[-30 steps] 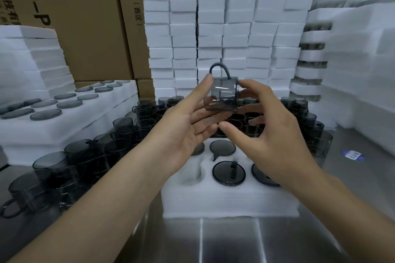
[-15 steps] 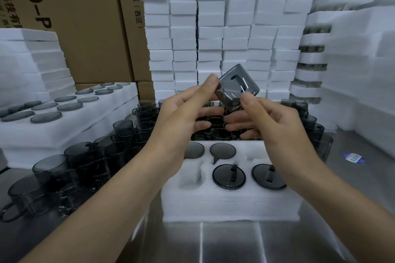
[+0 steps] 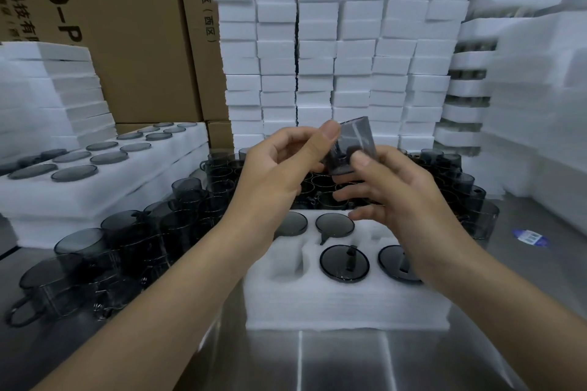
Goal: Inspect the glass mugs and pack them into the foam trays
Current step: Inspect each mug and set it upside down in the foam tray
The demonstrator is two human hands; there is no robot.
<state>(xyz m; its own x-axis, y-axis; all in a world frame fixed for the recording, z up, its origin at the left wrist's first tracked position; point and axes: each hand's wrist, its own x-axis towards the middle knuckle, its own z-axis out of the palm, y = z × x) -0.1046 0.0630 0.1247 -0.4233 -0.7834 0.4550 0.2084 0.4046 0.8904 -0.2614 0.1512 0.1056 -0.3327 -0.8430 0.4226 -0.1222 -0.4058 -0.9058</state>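
Nearest: steel tabletop (image 3: 301, 365). On it, centre, a white foam tray (image 3: 317, 308) w/ 4 packed mugs (image 3: 344, 263) showing as dark discs, 2 front and 2 rear. An empty pocket (image 3: 287, 267) sits at front L. The R wrist hides part of the front-R disc.

Above the tray's rear edge, off the foam, both hands hold one smoky glass mug (image 3: 352, 143) in the air. L hand (image 3: 273, 178): thumb pressed on the mug's upper L edge, fingers curled in behind. R hand (image 3: 394, 200): thumb on the lower R side, fingers spread beneath. Both grip it. Mug's long axis is near upright, slightly tilted, w/ a flat end topmost. It's motion-blurred, so can't tell which end is the mouth or where the handle points.

Just behind the tray, loose mugs (image 3: 317, 184) are packed tight, the crowd wrapping round its L and R sides. Blue sticker (image 3: 529, 236) lies on the tabletop, R. Further L, filled trays (image 3: 95, 190) are stacked. Far back: stacked foam blocks (image 3: 317, 57), more foam R, cardboard boxes (image 3: 127, 41) L.
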